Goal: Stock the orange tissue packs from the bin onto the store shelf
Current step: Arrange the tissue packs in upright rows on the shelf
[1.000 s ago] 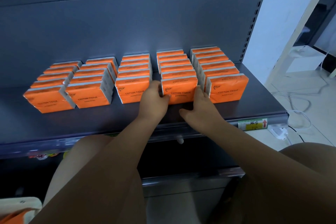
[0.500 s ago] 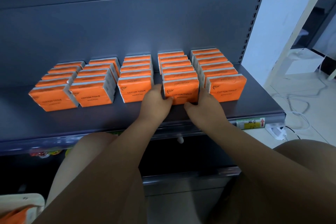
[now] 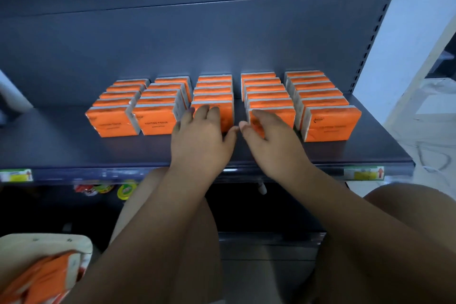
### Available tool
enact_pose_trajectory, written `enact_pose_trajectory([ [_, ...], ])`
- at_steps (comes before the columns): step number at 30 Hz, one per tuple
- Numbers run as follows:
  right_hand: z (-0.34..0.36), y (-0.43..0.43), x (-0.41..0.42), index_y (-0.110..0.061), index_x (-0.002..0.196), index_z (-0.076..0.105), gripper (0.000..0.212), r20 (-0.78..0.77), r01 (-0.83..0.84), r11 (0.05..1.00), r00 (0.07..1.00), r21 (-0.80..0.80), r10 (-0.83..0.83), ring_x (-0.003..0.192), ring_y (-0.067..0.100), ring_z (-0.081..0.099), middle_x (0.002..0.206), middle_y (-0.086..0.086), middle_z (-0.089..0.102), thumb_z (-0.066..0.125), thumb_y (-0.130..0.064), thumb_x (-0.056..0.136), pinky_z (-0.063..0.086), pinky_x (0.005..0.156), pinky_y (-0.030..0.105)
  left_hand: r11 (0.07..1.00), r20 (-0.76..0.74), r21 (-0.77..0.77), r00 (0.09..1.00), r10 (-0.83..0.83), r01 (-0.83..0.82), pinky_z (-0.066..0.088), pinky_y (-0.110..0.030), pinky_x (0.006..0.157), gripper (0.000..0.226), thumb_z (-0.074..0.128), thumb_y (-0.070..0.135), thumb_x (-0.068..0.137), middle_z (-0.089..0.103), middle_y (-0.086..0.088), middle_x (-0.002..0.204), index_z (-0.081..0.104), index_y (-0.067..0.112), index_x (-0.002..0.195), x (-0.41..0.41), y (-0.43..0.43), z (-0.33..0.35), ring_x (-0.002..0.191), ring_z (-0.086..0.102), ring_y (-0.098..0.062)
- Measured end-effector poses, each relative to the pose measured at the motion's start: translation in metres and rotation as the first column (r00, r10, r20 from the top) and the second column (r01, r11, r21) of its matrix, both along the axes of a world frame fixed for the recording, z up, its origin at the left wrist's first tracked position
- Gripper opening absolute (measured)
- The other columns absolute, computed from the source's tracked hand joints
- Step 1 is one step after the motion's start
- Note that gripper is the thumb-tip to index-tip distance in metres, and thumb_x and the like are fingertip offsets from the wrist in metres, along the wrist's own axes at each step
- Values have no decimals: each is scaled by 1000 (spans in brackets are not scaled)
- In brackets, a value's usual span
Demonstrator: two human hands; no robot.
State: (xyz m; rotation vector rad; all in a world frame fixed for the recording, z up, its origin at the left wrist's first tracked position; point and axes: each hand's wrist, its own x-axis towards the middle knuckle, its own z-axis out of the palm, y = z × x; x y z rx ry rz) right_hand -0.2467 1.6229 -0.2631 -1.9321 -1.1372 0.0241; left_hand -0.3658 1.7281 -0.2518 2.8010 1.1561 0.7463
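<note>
Resting against the front packs of two neighbouring rows, both hands sit on the store shelf point(image 3: 74, 153) with fingers fairly straight and laid flat rather than curled round anything. The left hand point(image 3: 201, 139) covers the face of the third row's front pack point(image 3: 227, 116); the right hand point(image 3: 270, 139) lies over the fourth row's front pack point(image 3: 283, 116). This placement looks like squaring up, pressing the fronts so the rows stand even and the labels face out, though blur hides how firmly they press. The orange tissue packs point(image 3: 330, 126) stand upright in five rows running from near to far, each a soft rectangular block with grey-white side edges and dark print on the front. More orange packs lie in the bin point(image 3: 37, 247) at the near left, so stocking seems unfinished.
</note>
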Motion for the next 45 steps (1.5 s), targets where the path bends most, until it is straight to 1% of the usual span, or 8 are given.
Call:
enact_pose_trajectory([
  [5,10,44,-67,-9,141,56,57,198,-232,972,955,44,219,139,22,46,146,8,56,53,-47,98,29,113,23,954,-10,43,955,298,-297,35,-55,116,81,22,67,92,56,-10,150,54,14,145,-89,8,7,146,41,-40],
  [12,-16,119,-224,-8,157,37,72,263,-579,813,775,-67,574,152,23,32,163,8,39,49,-49,99,28,124,37,766,-1,29,766,642,-642,33,-57,118,78,35,66,94,53,-12,154,55,13,148,-264,12,-37,148,40,-39],
  [20,-96,171,-337,-14,162,24,74,226,-656,492,450,-572,864,155,24,23,168,5,28,44,-54,104,24,123,37,472,-251,-168,501,828,-865,34,-54,117,74,31,66,99,50,-9,156,47,14,149,-411,-12,-119,149,35,-39],
  [31,-152,209,-429,-28,121,66,42,-153,-506,190,560,-842,815,98,29,66,114,4,70,56,-56,92,55,88,41,270,-473,-506,525,707,-819,32,-53,119,72,40,64,99,44,-5,160,33,23,158,-445,0,-199,148,34,-37],
  [35,-203,230,-450,-25,122,65,65,-200,-477,221,682,-851,703,108,36,64,123,9,67,49,-64,73,55,93,51,153,-507,-658,584,634,-737,52,-49,100,68,50,75,72,65,0,131,57,36,127,-456,12,-226,118,62,-31],
  [40,-255,256,-460,-9,136,57,57,-287,-383,420,918,-823,275,118,38,64,133,16,63,66,-31,84,52,93,40,74,-467,-758,619,631,-648,57,-42,91,75,63,72,53,62,6,124,60,40,121,-468,25,-239,110,63,-20],
  [42,-284,279,-472,-8,142,51,55,-313,-356,408,935,-841,169,125,38,60,139,18,59,61,-25,91,47,95,41,34,-436,-786,592,679,-617,57,-43,90,76,64,73,55,66,7,118,61,39,122,-472,34,-245,105,64,-19],
  [45,-305,298,-489,-12,139,53,54,-445,-606,345,778,-717,443,135,36,51,147,10,54,43,-10,86,39,109,44,-46,-403,-824,526,749,-565,52,-43,101,83,70,71,71,66,1,131,50,36,143,-475,44,-249,117,63,-25],
])
